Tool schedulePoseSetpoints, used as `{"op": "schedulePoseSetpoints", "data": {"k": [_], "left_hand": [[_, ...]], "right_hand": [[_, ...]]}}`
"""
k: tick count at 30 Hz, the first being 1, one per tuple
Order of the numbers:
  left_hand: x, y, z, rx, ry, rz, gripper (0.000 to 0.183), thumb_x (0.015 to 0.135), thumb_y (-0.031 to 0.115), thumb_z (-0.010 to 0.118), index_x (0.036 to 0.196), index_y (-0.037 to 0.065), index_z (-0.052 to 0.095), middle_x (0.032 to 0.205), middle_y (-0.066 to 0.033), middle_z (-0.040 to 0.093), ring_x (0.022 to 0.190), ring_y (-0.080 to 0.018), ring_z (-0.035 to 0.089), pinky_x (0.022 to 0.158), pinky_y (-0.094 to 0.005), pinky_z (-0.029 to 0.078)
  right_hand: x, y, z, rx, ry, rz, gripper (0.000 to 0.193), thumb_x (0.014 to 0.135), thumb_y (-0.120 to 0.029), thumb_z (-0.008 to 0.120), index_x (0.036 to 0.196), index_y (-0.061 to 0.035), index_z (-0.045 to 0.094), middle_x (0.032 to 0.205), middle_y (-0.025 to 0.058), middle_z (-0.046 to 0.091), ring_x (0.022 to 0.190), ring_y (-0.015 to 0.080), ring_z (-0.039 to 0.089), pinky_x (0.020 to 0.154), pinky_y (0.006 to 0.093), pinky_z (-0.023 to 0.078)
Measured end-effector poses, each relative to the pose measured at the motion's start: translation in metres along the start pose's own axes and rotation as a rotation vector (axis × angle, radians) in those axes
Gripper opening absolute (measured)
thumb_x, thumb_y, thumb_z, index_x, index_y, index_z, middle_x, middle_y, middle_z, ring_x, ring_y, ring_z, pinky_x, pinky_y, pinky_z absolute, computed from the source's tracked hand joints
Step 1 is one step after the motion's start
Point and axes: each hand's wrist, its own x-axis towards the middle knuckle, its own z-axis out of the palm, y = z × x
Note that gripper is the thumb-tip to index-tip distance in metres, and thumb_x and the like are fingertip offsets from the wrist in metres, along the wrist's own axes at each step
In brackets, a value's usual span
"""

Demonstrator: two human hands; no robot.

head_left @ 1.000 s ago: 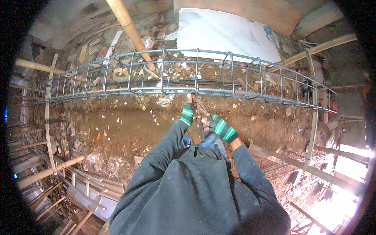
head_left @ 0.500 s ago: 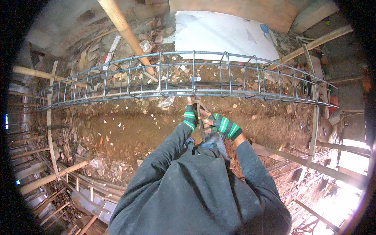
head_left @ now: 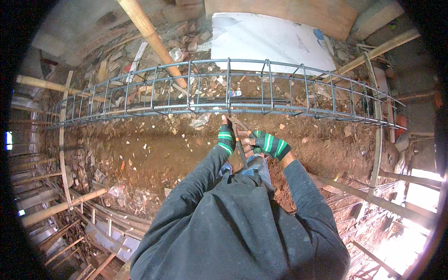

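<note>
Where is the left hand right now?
In the head view, the left hand, in a green-striped glove, is at centre, fingers up against the lower bar of the rebar cage, just left of the right hand.

Your left hand (head_left: 226,138), in a green-and-black striped fingerless glove, reaches up to the near lower bar of the long grey steel rebar cage (head_left: 205,91) lying across the brown dirt trench (head_left: 154,154). Your right hand (head_left: 266,143), gloved alike, grips a thin dark metal tool (head_left: 239,142) just beside it. A white sheet (head_left: 270,39) lies beyond the cage
</note>
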Motion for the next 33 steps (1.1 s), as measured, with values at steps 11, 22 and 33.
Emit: {"op": "schedulePoseSetpoints", "data": {"k": [11,22,33], "left_hand": [[-0.007,-0.003,0.0,-0.001,0.034,-0.057,0.092,0.088,0.088,0.035,0.127,0.007,0.055,0.11,-0.0273,0.068,0.086,-0.0383,0.07,0.075,-0.0516,0.059],[-0.027,0.009,0.007,0.019,-0.007,-0.16,0.092,0.087,0.09,0.035,0.118,0.007,0.059,0.095,-0.0224,0.069,0.08,-0.0345,0.069,0.066,-0.0477,0.06],[-0.002,-0.006,-0.005,0.082,0.045,0.104,0.074,0.092,0.077,0.052,0.128,0.013,0.06,0.103,-0.0063,0.067,0.091,-0.0251,0.066,0.082,-0.0409,0.056]], "right_hand": [[0.004,0.0,-0.007,0.112,-0.105,0.02,0.062,0.1,-0.026,0.066,0.153,-0.0042,0.041,0.129,0.0135,0.063,0.107,0.026,0.069,0.094,0.0434,0.059],[0.016,0.001,-0.006,0.096,-0.077,-0.03,0.059,0.103,-0.031,0.061,0.152,-0.0043,0.041,0.125,0.0142,0.065,0.106,0.0287,0.07,0.092,0.0435,0.059],[0.025,0.028,0.008,0.077,0.086,-0.077,0.038,0.106,-0.039,0.056,0.123,-0.0051,0.06,0.082,0.0032,0.06,0.066,0.0154,0.063,0.058,0.0334,0.056]]}}
